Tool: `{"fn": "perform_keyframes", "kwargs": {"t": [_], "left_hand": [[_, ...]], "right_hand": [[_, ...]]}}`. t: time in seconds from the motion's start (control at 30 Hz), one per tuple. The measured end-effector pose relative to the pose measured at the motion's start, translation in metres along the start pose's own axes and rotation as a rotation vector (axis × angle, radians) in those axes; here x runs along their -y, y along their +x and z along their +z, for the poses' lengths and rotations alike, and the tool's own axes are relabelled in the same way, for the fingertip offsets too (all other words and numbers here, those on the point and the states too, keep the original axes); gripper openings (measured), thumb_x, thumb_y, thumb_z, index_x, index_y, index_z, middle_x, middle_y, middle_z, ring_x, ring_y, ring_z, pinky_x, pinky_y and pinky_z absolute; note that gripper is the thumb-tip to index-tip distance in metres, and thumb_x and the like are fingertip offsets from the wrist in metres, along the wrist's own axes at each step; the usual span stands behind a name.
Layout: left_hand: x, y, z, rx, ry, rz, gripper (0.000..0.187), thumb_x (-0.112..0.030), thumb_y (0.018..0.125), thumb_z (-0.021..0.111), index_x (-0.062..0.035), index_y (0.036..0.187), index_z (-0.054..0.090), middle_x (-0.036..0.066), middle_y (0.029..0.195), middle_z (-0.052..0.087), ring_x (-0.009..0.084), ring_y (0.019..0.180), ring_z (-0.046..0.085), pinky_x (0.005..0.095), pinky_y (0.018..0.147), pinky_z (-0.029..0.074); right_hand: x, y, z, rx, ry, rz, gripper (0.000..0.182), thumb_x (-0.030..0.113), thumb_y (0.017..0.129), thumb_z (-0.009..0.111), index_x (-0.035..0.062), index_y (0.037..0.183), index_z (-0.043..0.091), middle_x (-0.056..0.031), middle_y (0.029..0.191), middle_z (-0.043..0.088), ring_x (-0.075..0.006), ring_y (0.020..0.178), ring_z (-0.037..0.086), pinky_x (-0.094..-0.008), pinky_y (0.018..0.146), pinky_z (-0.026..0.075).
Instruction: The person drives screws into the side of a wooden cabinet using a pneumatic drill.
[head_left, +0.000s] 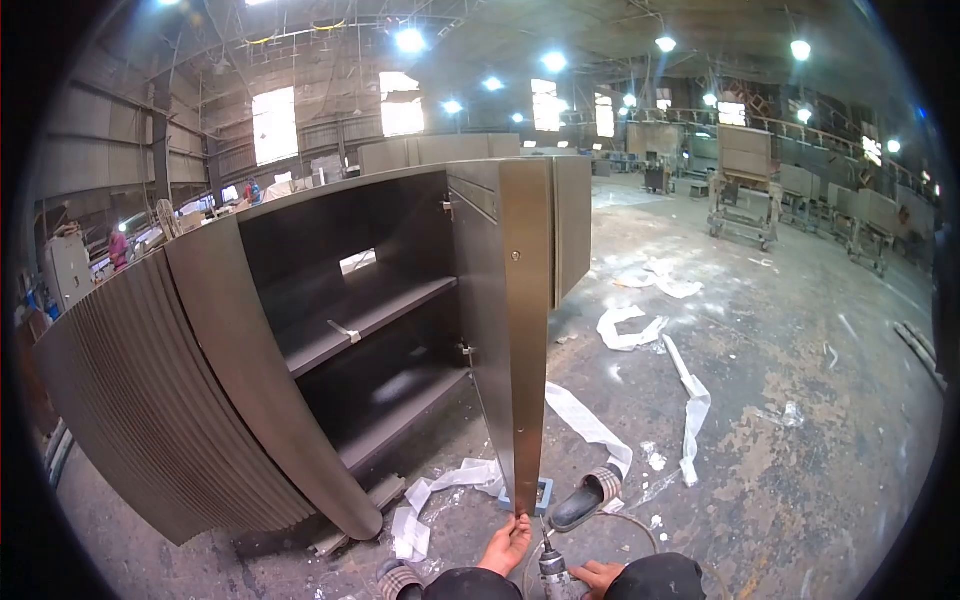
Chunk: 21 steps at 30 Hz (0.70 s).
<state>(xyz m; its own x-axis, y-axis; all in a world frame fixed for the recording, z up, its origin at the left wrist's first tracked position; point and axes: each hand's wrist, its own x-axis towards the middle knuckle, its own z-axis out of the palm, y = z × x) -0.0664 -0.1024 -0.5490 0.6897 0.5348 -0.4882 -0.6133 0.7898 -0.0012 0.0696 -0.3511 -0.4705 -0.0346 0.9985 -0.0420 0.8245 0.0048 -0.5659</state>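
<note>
A dark brown cabinet (pixel 230 330) with a curved, ribbed side stands before me, its door (pixel 525 320) swung open toward me. My left hand (pixel 507 545) grips the bottom edge of that door. My right hand (pixel 598 575) holds a metal tool (pixel 552 570) with a hose looping off it, low at the frame's bottom. Inside the cabinet a shelf (pixel 370 318) carries a small pale piece (pixel 343 331). My slippered foot (pixel 585 498) rests by the door's lower corner.
White paper strips (pixel 690 400) litter the stained concrete floor. A small blue square frame (pixel 540 495) lies under the door. Trolleys with panels (pixel 745 185) stand far right. People work at benches far left (pixel 118 248).
</note>
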Motion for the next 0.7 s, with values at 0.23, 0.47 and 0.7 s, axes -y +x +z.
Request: {"fn": "perform_keyframes", "kwargs": {"t": [0.23,0.47,0.7], "left_hand": [[-0.009,0.002,-0.010,0.040,0.043,-0.029,0.022,-0.011,0.102,0.057,0.0036,0.119,0.058,0.013,0.108,0.064,0.0223,0.093,0.061,0.0303,0.080,0.054],[0.000,-0.031,0.011,0.077,0.142,0.042,0.027,-0.011,0.102,0.059,-0.0012,0.127,0.055,0.010,0.116,0.065,0.0188,0.106,0.064,0.0281,0.090,0.054],[0.020,-0.015,0.011,0.086,0.088,0.150,0.025,-0.025,0.103,0.060,-0.0012,0.110,0.057,0.008,0.094,0.063,0.0155,0.080,0.058,0.0266,0.069,0.049]], "right_hand": [[-0.050,0.000,0.047,-0.136,0.012,0.013,0.065,0.029,0.068,0.076,0.0199,0.131,0.059,-0.0128,0.115,0.058,-0.0346,0.086,0.063,-0.0450,0.071,0.051],[-0.006,0.005,0.025,-0.511,-0.252,-0.185,0.067,0.023,0.054,0.073,0.0177,0.120,0.067,-0.0069,0.101,0.063,-0.0332,0.075,0.062,-0.0439,0.064,0.051],[0.028,0.014,-0.007,-0.469,-0.108,-0.133,0.062,0.013,0.051,0.066,0.0109,0.114,0.070,-0.0048,0.089,0.062,-0.0289,0.065,0.058,-0.0384,0.059,0.047]]}}
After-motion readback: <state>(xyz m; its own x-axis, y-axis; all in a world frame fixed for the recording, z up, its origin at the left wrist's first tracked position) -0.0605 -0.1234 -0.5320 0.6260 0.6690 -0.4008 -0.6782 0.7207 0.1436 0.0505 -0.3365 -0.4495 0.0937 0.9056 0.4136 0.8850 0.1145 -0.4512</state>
